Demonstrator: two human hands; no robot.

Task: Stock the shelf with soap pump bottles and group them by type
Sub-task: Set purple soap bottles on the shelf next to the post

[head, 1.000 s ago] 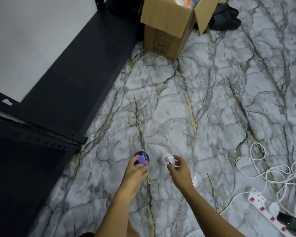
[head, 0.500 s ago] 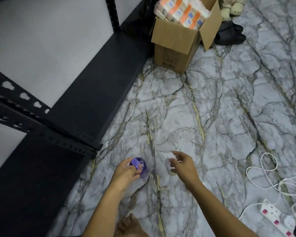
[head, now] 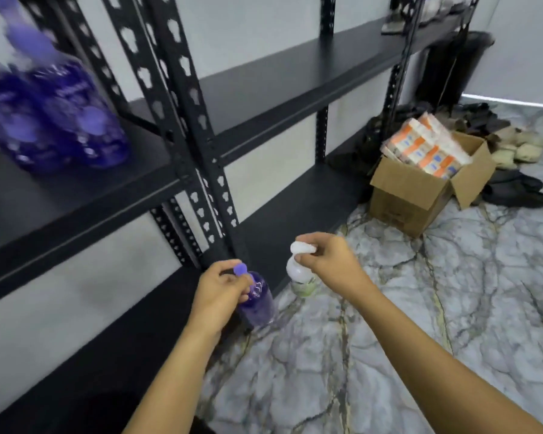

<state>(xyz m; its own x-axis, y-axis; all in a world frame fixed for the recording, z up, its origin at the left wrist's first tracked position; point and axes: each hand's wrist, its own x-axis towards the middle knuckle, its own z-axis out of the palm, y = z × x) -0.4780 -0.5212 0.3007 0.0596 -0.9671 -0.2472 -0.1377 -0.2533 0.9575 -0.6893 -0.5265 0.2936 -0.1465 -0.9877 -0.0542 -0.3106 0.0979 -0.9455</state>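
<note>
- Both bottles, which stood on the marble-patterned floor (head: 373, 355) half a second ago, now hang in the air in front of the black metal shelf unit (head: 264, 89), and the view has swung up from the floor to take in its shelves.
- The left hand (head: 215, 297) has its fingers curled round the neck of the purple pump bottle (head: 257, 300), just under the purple pump head. Gripped there, the body hangs free and tilts away from the wrist.
- The right hand (head: 328, 256) pinches the white pump bottle (head: 300, 275) at its pump head, thumb and fingers closed on it. Carrying one in each hand probably saves a trip.
- Two more purple pump bottles (head: 54, 120) stand side by side near the front edge of the middle shelf, at the upper left. They are blurred, but plainly the same type, so the held purple one most likely belongs beside them.
- The purple bottle is clear, deep violet and rounded. The white one has a white top above a pale green lower body; its label cannot be read.
- An open cardboard box (head: 420, 195) of orange-and-white packs sits on the floor by the unit's far end.
</note>
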